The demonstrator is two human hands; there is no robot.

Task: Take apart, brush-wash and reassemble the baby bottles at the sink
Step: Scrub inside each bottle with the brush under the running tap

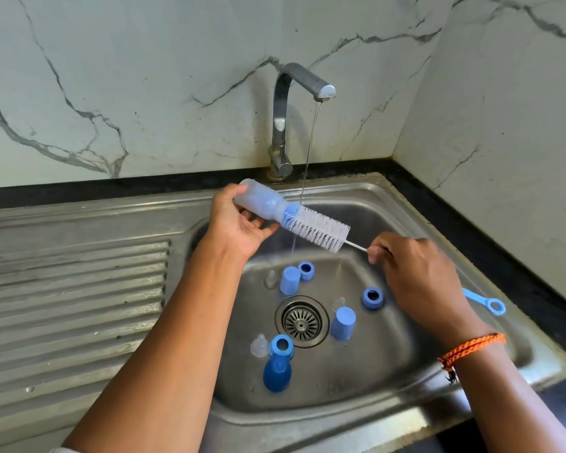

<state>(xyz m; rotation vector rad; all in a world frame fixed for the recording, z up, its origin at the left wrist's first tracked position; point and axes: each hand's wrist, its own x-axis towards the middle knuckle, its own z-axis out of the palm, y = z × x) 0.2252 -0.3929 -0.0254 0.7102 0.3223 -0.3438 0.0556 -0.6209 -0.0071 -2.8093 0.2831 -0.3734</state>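
Clear bottle in left fingers; brush pinched by right fingers.

Sink layout, tap behind.
Bottle above basin, brush to its right; caps, rings, teats around drain.
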